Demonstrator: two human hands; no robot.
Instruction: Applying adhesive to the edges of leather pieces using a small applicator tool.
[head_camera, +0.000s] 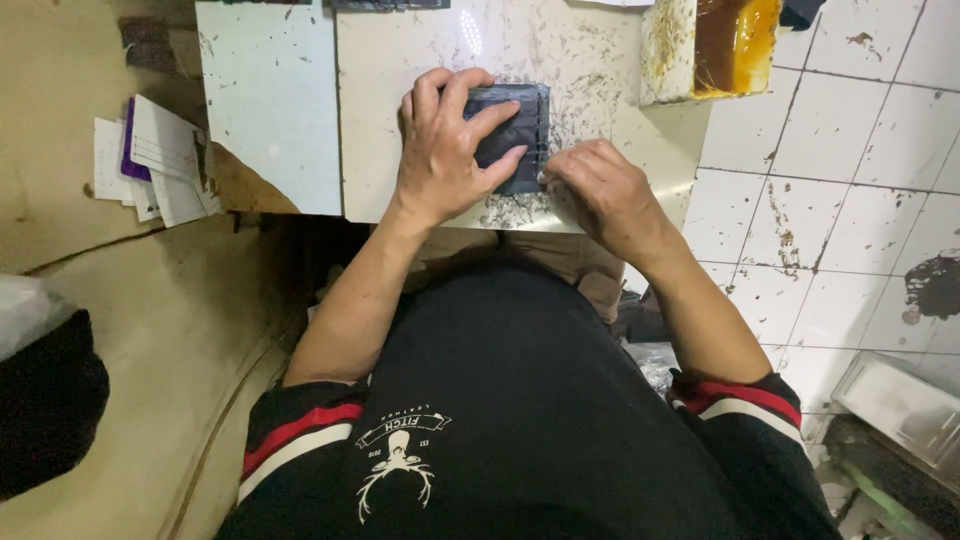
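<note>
At about nine o'clock from my hands a loose stack of white papers (160, 160) with a purple card among them lies at the left edge of the white board (268, 110), whose lower corner is chipped away. Just to the right of that board is the pale, scuffed work slab (400, 60) I am bent over, speckled with dark crumbs. My left hand (445, 150) lies flat on it with the fingers spread open and pressing down, covering the left part of a dark square leather piece (520, 130); that piece sits near the slab's front edge, roughly at twelve o'clock from my chest. My right hand (605, 195) comes in from four o'clock, its fingers curled shut and pinched at the piece's lower right corner; I cannot tell whether they grip the edge itself or some small tool, since the knuckles hide the tips. At one o'clock from that hand a stained tub (710, 45) of amber-brown glue stands on the slab's far right corner. Further right, white floor tiles (850, 170) show dark stains, and at five o'clock a greyish tray (900, 405) rests on the floor.
</note>
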